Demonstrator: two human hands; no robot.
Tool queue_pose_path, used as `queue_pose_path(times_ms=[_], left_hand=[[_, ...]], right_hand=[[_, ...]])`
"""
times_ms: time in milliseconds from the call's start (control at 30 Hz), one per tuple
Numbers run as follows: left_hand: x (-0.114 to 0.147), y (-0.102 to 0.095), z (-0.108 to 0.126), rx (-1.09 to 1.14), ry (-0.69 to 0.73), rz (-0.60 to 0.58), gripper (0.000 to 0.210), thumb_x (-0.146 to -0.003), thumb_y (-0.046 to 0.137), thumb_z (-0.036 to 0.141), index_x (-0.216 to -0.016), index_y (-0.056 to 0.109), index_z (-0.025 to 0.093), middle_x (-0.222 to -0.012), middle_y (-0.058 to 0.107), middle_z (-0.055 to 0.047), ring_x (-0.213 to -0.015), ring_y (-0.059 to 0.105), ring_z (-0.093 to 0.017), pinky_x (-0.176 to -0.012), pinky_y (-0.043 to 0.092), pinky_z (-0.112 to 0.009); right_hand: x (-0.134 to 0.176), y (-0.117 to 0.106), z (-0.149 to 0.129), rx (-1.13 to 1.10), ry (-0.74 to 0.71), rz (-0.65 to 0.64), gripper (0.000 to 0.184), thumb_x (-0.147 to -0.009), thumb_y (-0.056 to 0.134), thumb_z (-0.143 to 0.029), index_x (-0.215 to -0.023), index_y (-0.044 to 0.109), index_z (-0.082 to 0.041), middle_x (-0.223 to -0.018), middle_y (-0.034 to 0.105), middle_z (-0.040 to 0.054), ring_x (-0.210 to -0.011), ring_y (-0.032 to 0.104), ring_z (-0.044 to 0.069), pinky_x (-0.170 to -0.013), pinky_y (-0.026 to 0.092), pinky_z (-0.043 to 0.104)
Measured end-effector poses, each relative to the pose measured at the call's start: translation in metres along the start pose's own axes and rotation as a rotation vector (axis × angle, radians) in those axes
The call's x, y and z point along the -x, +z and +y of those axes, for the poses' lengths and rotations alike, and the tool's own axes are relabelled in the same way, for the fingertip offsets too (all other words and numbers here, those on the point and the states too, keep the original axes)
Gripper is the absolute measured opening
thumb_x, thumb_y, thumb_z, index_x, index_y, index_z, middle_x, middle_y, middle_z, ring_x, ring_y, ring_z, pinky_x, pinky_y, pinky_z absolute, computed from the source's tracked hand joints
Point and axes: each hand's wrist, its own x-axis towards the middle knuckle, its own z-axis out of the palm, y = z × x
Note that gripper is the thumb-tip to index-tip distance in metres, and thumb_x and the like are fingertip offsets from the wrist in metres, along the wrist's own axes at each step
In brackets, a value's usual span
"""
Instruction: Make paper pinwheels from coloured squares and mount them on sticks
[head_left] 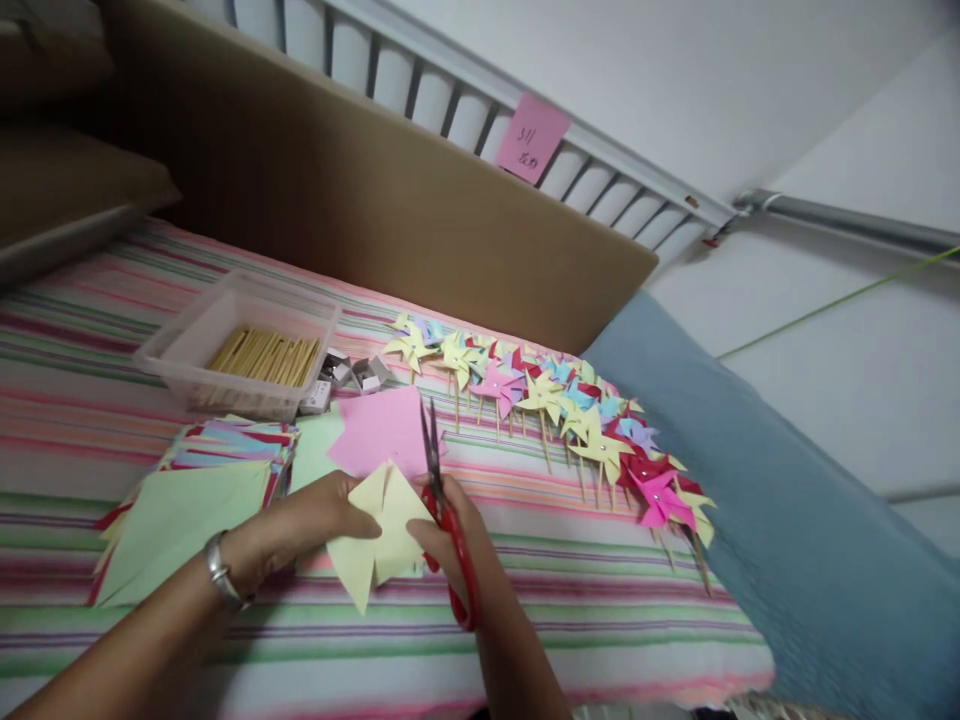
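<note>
The left hand (328, 518) pinches the slit pale-yellow paper sheet (401, 540), thumb uppermost, at the lower centre of the view. The right hand (459, 532) retains the red-handled scissors (463, 575) and rests its thumb on the sheet, probably to steady it without putting the tool down. The blades point toward twelve o'clock, away from the left hand. From the sheet: paper stack (187, 525), nine o'clock; plastic box (240, 395) of wooden sticks (262, 358), eleven; pinwheels (604, 450), two. Pink paper (382, 430), twelve, lies close beyond, partly obstructing the workspace.

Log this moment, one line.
left hand: holding cut pale-yellow paper | right hand: red-handled metal scissors, thumb on paper | beyond: clear plastic box of wooden sticks
</note>
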Motion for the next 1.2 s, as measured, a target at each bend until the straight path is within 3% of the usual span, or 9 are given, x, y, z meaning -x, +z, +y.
queue_pose_path(times_ms=[67, 200, 333, 500, 600, 767, 867, 1033, 1200], left_hand=[[0.000, 0.001, 0.001, 0.045, 0.019, 0.008, 0.015, -0.064, 0.070, 0.023, -0.077, 0.073, 0.015, -0.070, 0.072, -0.006, -0.060, 0.063, -0.019, -0.055, 0.045, -0.025], [-0.003, 0.000, 0.001, 0.339, 0.083, 0.156, 0.013, -0.068, 0.071, 0.027, -0.074, 0.071, 0.015, -0.072, 0.071, -0.005, -0.063, 0.062, -0.016, -0.060, 0.048, -0.024], [-0.009, 0.014, -0.006, 0.663, 0.139, 0.236, 0.011, -0.069, 0.072, 0.023, -0.079, 0.070, 0.018, -0.084, 0.072, -0.004, -0.076, 0.065, -0.017, -0.072, 0.051, -0.025], [-0.008, 0.032, -0.008, 0.659, 0.123, 0.226, 0.020, -0.067, 0.073, 0.025, -0.087, 0.071, 0.019, -0.097, 0.072, -0.006, -0.088, 0.065, -0.021, -0.072, 0.049, -0.027], [-0.007, 0.031, -0.008, 0.598, 0.156, 0.229, 0.031, -0.067, 0.073, 0.026, -0.096, 0.069, 0.018, -0.097, 0.072, -0.007, -0.089, 0.065, -0.023, -0.074, 0.049, -0.029], [-0.010, 0.013, -0.007, 0.448, 0.202, 0.351, 0.035, -0.063, 0.075, 0.029, -0.093, 0.070, 0.013, -0.088, 0.074, -0.010, -0.081, 0.067, -0.025, -0.078, 0.048, -0.032], [-0.010, -0.002, -0.001, 0.361, 0.248, 0.441, 0.038, -0.060, 0.076, 0.031, -0.092, 0.069, 0.012, -0.089, 0.074, -0.011, -0.078, 0.067, -0.026, -0.074, 0.049, -0.033], [-0.004, -0.025, 0.012, 0.285, 0.247, 0.534, 0.036, -0.060, 0.075, 0.027, -0.091, 0.069, 0.010, -0.085, 0.074, -0.011, -0.074, 0.067, -0.025, -0.068, 0.049, -0.031], [0.002, -0.039, 0.017, 0.246, 0.215, 0.542, 0.037, -0.058, 0.077, 0.026, -0.091, 0.069, 0.010, -0.083, 0.074, -0.011, -0.071, 0.067, -0.025, -0.066, 0.051, -0.032]], right_hand=[[0.000, 0.005, 0.001, -0.040, 0.006, -0.010, 0.031, -0.067, 0.056, -0.017, -0.097, 0.050, -0.019, -0.069, 0.054, -0.0037, -0.050, 0.045, 0.008, -0.044, 0.037, 0.019], [-0.001, 0.011, 0.002, -0.222, -0.016, 0.151, 0.028, -0.072, 0.056, -0.026, -0.097, 0.046, -0.020, -0.064, 0.049, -0.0054, -0.042, 0.040, 0.007, -0.038, 0.035, 0.019], [-0.001, 0.018, 0.000, -0.326, -0.086, 0.272, 0.028, -0.075, 0.056, -0.029, -0.098, 0.045, -0.020, -0.061, 0.043, -0.0071, -0.040, 0.039, 0.006, -0.038, 0.035, 0.020], [-0.003, 0.031, -0.001, -0.282, -0.136, 0.349, 0.026, -0.075, 0.055, -0.028, -0.098, 0.045, -0.021, -0.071, 0.049, -0.0034, -0.048, 0.045, 0.008, -0.042, 0.038, 0.020], [-0.003, 0.037, -0.001, -0.264, -0.096, 0.304, 0.024, -0.075, 0.055, -0.027, -0.096, 0.046, -0.020, -0.068, 0.049, -0.0043, -0.048, 0.044, 0.008, -0.043, 0.038, 0.020], [-0.004, 0.037, 0.002, -0.294, -0.097, 0.271, 0.022, -0.076, 0.056, -0.025, -0.096, 0.048, -0.019, -0.064, 0.042, -0.0067, -0.043, 0.038, 0.005, -0.039, 0.035, 0.017], [-0.005, 0.030, 0.005, -0.303, -0.073, 0.278, 0.030, -0.074, 0.059, -0.026, -0.102, 0.048, -0.020, -0.066, 0.043, -0.0064, -0.044, 0.043, 0.006, -0.037, 0.035, 0.018], [-0.001, 0.018, 0.011, -0.132, 0.035, 0.060, 0.037, -0.078, 0.058, -0.041, -0.106, 0.052, -0.017, -0.065, 0.054, -0.0016, -0.048, 0.051, 0.010, -0.041, 0.040, 0.020], [0.011, 0.014, 0.005, -0.013, 0.135, -0.119, 0.045, -0.078, 0.055, -0.046, -0.110, 0.057, -0.015, -0.062, 0.055, -0.0009, -0.041, 0.047, 0.008, -0.036, 0.033, 0.017]])
